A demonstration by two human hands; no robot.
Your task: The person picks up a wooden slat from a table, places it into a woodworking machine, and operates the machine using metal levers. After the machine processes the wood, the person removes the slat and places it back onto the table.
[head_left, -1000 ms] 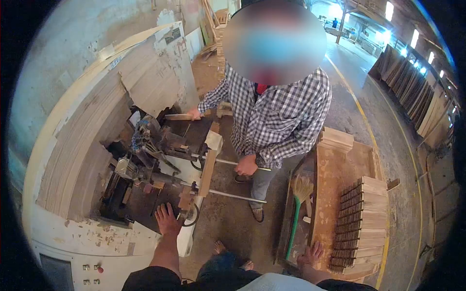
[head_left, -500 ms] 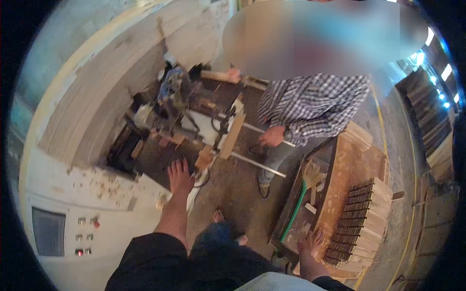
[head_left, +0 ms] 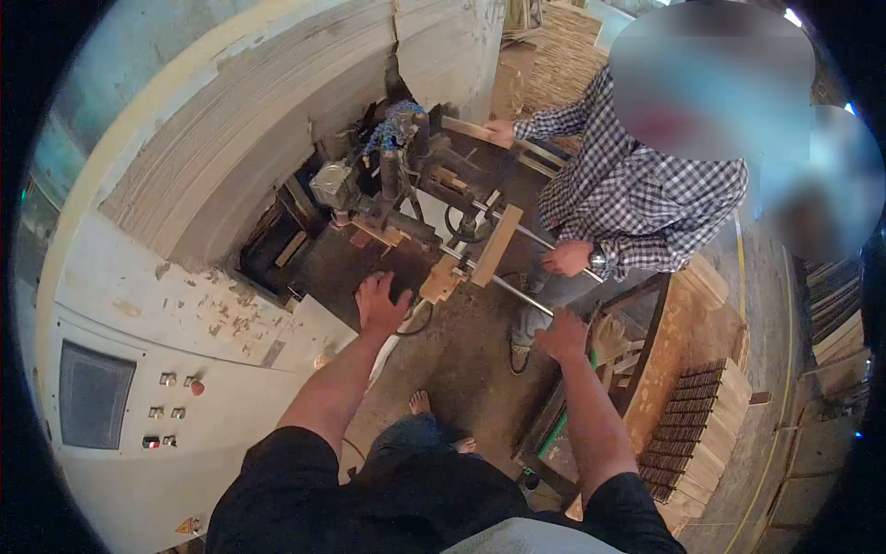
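Observation:
My left hand (head_left: 380, 303) is open, fingers spread, over the dark bed of the machine (head_left: 397, 175), just left of a wooden block (head_left: 441, 280). My right hand (head_left: 565, 334) reaches forward near the end of a metal rod (head_left: 526, 297); its fingers point down and what they hold, if anything, is hidden. Between the two rods and my hands, a pale wooden board (head_left: 496, 246) lies across the rods. A co-worker's hand (head_left: 568, 258) is by the farther rod, and the other hand (head_left: 498, 133) is on a long wooden piece (head_left: 466, 127).
A control panel (head_left: 98, 395) with buttons is at the left. A wooden table (head_left: 678, 319) at the right carries stacked wood pieces (head_left: 706, 415) with dark slotted ends. A green-handled broom (head_left: 556, 434) lies beside it. The co-worker in a checked shirt (head_left: 637, 198) stands opposite.
My right hand has left the table by the stacked wood and moved forward to the rod's end. My left hand is still over the machine bed. The view has shifted.

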